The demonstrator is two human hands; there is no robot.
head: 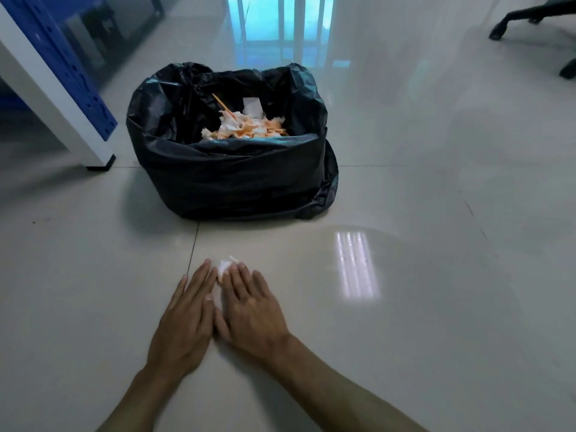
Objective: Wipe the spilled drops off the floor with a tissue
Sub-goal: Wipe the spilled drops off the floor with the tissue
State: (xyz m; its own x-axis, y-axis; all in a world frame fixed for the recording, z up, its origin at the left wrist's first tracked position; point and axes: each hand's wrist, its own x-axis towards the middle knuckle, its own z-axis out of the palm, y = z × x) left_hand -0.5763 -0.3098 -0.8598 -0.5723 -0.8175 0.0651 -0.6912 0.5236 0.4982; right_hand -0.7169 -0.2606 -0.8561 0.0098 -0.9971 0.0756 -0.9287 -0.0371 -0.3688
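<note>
tissue lies crumpled on the floor at 6 o'clock from the bin bag, pressed under both flat palms, left hand and right hand, fingers spread, nothing gripped. wiping seems underway; no drops visible. next: pinch the tissue up, bin it.

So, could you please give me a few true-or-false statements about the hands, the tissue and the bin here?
1. Both hands lie flat on the floor, side by side. True: the left hand and right hand press palm down on the floor.
2. The tissue is already in the bin. False: it peeks out by the fingertips.
3. The bin has a black bag and holds crumpled paper. True.
4. The bin stands behind the person. False: it stands ahead of the hands.
</note>
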